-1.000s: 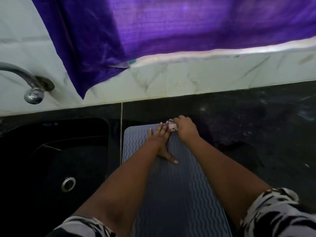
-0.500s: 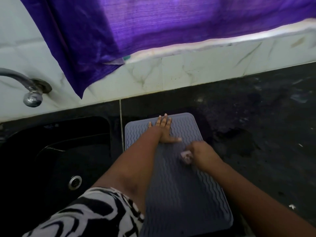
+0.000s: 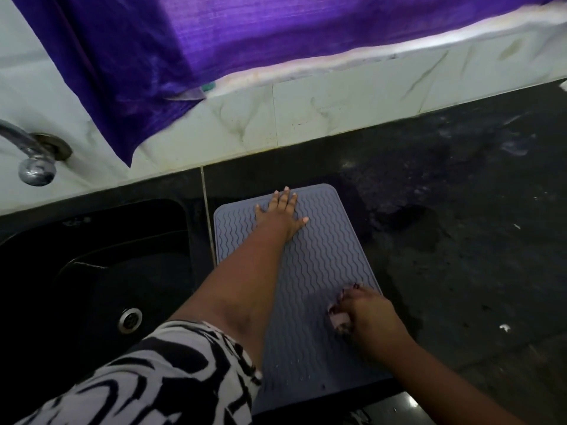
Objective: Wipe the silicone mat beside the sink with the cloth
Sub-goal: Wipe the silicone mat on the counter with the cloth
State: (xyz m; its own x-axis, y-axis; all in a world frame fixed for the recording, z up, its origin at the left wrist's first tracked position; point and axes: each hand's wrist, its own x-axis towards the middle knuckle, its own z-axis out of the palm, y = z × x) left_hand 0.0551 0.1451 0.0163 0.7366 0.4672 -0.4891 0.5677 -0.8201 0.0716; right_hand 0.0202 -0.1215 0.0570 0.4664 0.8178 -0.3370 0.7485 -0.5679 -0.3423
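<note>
A grey silicone mat (image 3: 319, 265) with wavy ridges lies on the dark counter just right of the black sink (image 3: 101, 271). My left hand (image 3: 280, 216) presses flat on the mat's far end, fingers spread. My right hand (image 3: 366, 314) is closed around a small pinkish cloth (image 3: 337, 319) and rests on the mat's right side, nearer to me. Most of the cloth is hidden inside the fist.
A chrome tap (image 3: 33, 161) sticks out of the white tiled wall (image 3: 306, 118) above the sink. A purple curtain (image 3: 245, 41) hangs over the wall. The dark counter (image 3: 475, 225) stretches to the right with wet patches and small white specks.
My right hand has dragged the cloth down the mat from its far end toward me. My left hand has stayed flat on the far end.
</note>
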